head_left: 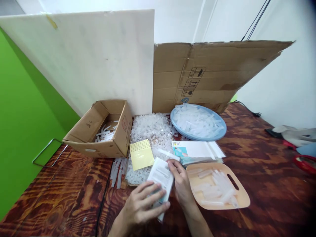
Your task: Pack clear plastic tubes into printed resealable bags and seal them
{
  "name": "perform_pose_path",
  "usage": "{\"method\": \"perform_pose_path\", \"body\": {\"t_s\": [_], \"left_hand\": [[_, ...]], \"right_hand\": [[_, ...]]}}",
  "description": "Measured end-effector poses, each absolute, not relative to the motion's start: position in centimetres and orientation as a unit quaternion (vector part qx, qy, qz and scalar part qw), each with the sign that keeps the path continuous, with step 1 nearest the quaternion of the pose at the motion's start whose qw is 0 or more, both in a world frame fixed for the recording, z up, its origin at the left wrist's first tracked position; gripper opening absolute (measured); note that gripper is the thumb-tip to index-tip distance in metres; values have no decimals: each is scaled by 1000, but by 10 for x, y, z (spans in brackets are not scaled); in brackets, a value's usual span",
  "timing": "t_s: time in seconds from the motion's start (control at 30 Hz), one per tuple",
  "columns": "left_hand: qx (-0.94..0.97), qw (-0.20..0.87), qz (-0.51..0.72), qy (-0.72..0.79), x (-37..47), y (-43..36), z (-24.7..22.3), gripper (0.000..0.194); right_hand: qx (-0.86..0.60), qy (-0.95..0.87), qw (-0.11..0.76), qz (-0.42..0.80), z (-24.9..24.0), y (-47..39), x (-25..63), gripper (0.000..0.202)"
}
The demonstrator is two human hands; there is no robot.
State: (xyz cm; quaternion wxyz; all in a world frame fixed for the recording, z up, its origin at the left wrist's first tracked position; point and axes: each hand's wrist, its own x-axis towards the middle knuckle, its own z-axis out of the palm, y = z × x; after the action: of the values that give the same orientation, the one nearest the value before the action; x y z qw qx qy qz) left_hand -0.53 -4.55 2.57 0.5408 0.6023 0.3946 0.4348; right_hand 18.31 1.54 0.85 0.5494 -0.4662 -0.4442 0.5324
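A slim white packet (161, 172) with small printed text and a patch of blue-green is held tilted near the table's front. My left hand (142, 205) lies across its lower left part, the fingers over its face and closed on it. At the upper right edge, my right hand (180, 179) pinches the packet between thumb and fingers. A pale translucent strip (168, 154) shows just above the right fingertips; whether it belongs to the packet I cannot tell. Behind the packet lies a yellow sticker sheet (142, 158) with rows of small dots, resting on a heap of small clear pieces (150, 126).
An open cardboard box (118, 144) holding white strips stands left. A blue round tray (222, 131) heaped with translucent pieces is at the back right. Nearer are stacked printed sleeves (197, 149) and a peach tray (243, 197) of clear tubes. A cardboard sheet (170, 75) stands behind.
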Motion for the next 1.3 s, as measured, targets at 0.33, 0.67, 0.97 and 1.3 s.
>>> {"method": "perform_pose_path", "body": {"t_s": [0.33,0.67,0.97,1.3], "left_hand": [[668,347,482,448,7,-19,20,34],[596,385,522,474,10,11,34,11],[465,30,729,501,-82,61,159,14],[618,45,427,659,-145,108,183,20]], "right_hand": [[-455,-585,425,520,6,9,178,29],[-409,-696,398,437,19,8,164,24],[-426,-661,466,405,22,25,173,16],[-430,-653,483,394,31,32,176,19]]}}
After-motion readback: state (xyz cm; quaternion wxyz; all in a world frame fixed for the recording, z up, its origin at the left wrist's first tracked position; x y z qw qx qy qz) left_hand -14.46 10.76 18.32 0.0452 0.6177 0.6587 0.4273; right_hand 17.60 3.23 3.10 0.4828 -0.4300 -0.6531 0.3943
